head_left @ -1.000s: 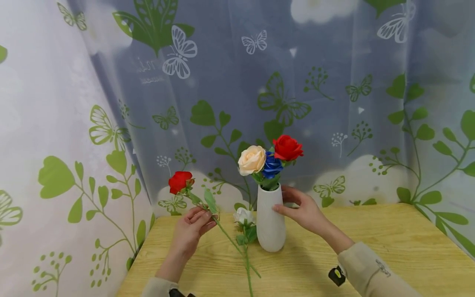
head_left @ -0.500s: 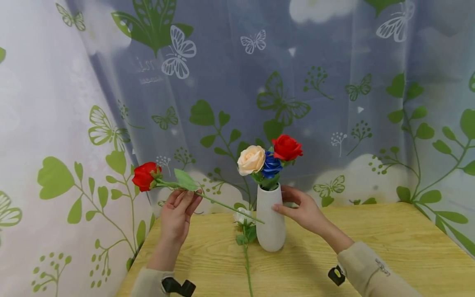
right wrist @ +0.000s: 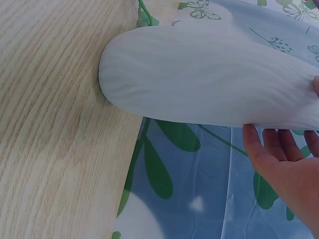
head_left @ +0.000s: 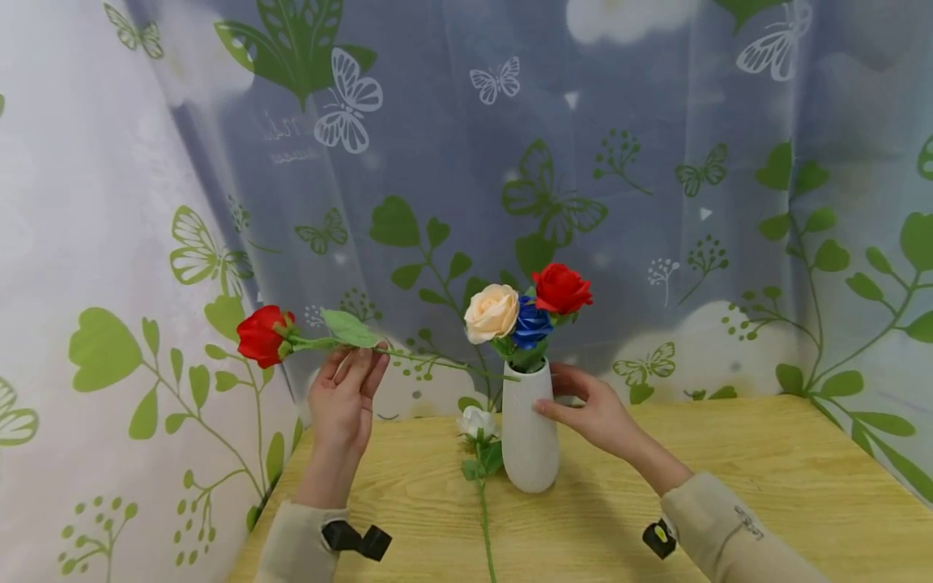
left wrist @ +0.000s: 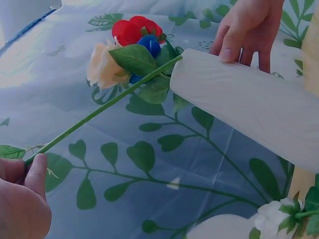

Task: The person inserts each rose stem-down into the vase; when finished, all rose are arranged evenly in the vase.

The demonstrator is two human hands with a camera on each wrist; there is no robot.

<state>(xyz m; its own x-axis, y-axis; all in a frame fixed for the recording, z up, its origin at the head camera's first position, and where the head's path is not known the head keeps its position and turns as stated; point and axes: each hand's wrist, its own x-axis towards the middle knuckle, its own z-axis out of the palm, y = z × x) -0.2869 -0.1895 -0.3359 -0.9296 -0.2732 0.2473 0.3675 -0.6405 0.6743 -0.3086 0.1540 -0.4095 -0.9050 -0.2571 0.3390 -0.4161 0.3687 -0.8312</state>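
Note:
My left hand point(head_left: 344, 405) pinches the stem of a red rose point(head_left: 266, 336), raised at the left. Its bloom points left, and the stem runs nearly level to the right, its cut end overlapping the rim of a white vase point(head_left: 530, 437). In the left wrist view that stem point(left wrist: 94, 115) ends right at the vase mouth. With thumb in front and fingers behind, my right hand point(head_left: 601, 417) holds the upright vase near its top. Inside stand a cream rose point(head_left: 492, 313), a blue rose point(head_left: 532, 324) and another red rose point(head_left: 562, 289).
A white rose point(head_left: 477, 423) lies on the wooden table point(head_left: 619, 518) just left of the vase, its stem towards me. Behind the table hangs a curtain point(head_left: 437, 121) printed with leaves and butterflies.
My left hand has lifted the red rose up and left, tipping it from slanted to nearly level, so the stem end rose from the table to the vase rim. The right hand stays still.

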